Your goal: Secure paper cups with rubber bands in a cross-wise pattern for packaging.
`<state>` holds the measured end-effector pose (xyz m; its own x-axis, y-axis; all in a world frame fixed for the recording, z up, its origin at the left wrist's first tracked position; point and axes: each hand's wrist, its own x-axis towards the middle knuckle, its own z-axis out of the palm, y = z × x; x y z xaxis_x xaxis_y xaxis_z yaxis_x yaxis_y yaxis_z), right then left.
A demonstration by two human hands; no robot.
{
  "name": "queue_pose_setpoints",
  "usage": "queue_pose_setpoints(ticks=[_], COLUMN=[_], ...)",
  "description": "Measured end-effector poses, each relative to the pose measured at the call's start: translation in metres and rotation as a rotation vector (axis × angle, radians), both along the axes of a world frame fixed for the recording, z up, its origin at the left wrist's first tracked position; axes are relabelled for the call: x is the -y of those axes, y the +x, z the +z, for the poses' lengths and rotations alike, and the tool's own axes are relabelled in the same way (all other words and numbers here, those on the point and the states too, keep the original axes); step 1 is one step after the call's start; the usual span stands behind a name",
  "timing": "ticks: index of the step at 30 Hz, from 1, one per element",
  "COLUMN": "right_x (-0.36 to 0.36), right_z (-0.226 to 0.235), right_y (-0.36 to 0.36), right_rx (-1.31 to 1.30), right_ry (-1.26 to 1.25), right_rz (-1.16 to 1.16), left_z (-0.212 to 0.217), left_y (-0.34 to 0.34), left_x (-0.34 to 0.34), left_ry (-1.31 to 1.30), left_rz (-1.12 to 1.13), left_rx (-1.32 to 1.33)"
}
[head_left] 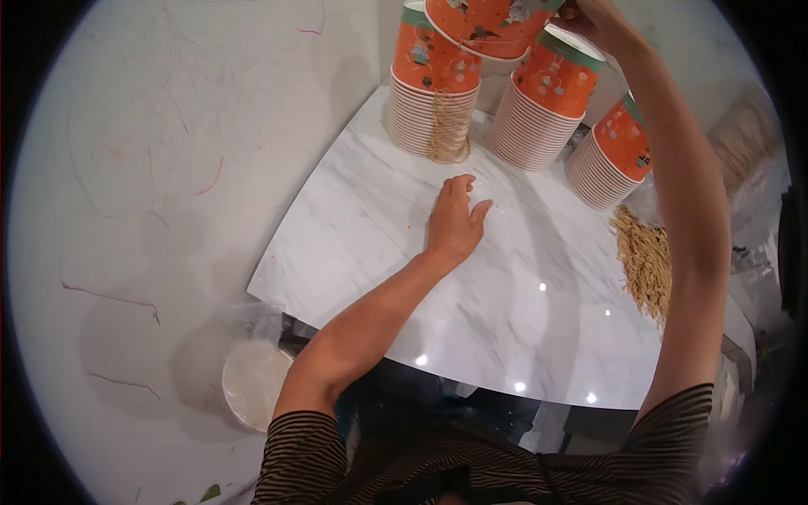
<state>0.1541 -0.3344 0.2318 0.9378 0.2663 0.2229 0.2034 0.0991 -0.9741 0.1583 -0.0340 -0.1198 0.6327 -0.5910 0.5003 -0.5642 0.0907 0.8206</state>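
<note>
An orange paper bucket [492, 21] with printed pictures is up at the far edge of the view, in front of the stacks. My right hand [593, 21] reaches up to its right side and grips it there; part of the fingers lies out of sight. Over the white marbled table, my left hand [457, 223] is held with thumb and fingers apart and nothing between them. Just beyond it stands a left stack of nested orange buckets [412, 118], with a hank of tan twine [450, 126] against its front.
A middle stack [539, 122] and a right stack [608, 160] of buckets stand at the table's back. Bundled tan cords [644, 261] lie by my right forearm. A wall [168, 210] with scribbles borders the left. A round whitish container [252, 387] sits below the table's left corner.
</note>
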Motion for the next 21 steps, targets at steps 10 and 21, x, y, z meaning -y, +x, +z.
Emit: queue_pose_setpoints(ticks=[10,21], right_x=[-0.077,-0.059], right_z=[0.0,-0.019], right_y=[0.062,0.104], right_rx=[-0.175,-0.276], right_ry=[-0.588,-0.735], right_rz=[-0.952,-0.765], left_z=[0.016,0.131], left_y=[0.009,0.13], left_x=[-0.019,-0.039], left_ry=[0.014,-0.203], left_rz=[0.047,0.291], left_rx=[0.054,0.038])
